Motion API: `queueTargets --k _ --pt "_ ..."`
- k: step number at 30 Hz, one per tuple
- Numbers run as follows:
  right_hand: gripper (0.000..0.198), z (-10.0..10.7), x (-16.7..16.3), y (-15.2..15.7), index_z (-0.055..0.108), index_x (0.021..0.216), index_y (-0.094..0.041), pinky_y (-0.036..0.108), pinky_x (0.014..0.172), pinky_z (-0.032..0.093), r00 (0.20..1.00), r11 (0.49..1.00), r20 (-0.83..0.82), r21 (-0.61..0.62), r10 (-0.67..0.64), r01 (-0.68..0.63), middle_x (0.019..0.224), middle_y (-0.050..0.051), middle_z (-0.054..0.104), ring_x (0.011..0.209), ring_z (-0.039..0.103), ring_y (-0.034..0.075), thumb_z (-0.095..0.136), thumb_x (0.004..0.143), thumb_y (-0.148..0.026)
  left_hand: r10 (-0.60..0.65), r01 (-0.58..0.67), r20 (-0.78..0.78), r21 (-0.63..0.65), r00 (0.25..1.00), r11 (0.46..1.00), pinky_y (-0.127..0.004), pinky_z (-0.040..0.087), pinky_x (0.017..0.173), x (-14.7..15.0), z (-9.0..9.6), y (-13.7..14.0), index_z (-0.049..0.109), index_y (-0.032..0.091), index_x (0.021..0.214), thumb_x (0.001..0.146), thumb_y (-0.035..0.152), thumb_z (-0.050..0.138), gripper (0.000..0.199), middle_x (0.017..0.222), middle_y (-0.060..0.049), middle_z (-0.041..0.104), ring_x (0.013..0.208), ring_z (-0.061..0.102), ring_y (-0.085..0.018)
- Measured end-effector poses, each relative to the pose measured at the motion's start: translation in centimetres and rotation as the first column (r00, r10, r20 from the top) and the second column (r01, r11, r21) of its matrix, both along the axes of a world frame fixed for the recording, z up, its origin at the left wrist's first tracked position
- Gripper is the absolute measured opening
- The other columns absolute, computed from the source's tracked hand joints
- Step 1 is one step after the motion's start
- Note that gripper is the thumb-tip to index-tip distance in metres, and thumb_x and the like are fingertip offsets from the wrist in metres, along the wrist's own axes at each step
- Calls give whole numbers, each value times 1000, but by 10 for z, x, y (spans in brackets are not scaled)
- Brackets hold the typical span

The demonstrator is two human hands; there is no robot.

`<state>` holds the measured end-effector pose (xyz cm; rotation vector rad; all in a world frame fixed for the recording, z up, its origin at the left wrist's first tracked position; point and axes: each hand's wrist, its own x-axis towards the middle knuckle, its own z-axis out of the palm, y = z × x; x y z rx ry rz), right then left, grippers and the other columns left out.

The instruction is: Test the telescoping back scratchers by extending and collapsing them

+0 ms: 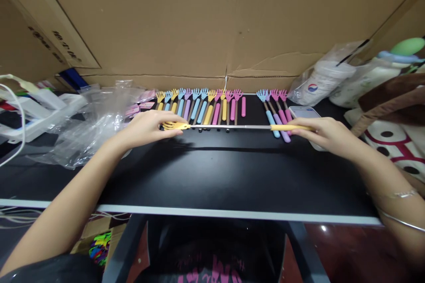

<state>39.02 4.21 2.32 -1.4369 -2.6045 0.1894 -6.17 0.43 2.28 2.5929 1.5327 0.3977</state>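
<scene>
Crumpled plastic bags lay beside my left hand, which pinched the claw of a yellow back scratcher — extended across the black table, before rows of pastel scratchers — while my right hand gripped its handle over a phone.

Head view, forward-down, close over the black table.

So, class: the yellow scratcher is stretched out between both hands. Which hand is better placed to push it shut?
Probably the right hand: it grips the yellow handle, while the left hand only pinches the claw head of the scratcher.
</scene>
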Motion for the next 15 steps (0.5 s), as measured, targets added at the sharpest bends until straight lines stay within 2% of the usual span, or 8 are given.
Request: queueTargets --k 5,15 --pt "56 1 1 2 67 98 -22 24 53 29 1000 999 -21 -36 3 -4 64 0 57 54 45 12 37 87 -68 -22 22 15 -54 1000 998 -27 43 81 -1 1 0 67 29 115 87 62 47 48 114 -1 68 98 63 -21" --pt "51 12 2 -2 66 95 -21 24 52 31 998 997 -22 -54 53 -54 59 -1 51 53 44 11 36 91 -62 -44 51 43 -176 998 983 -29 44 89 -7 9 1 63 26 116 89 60 45 48 119 -3 66 105 60 -21"
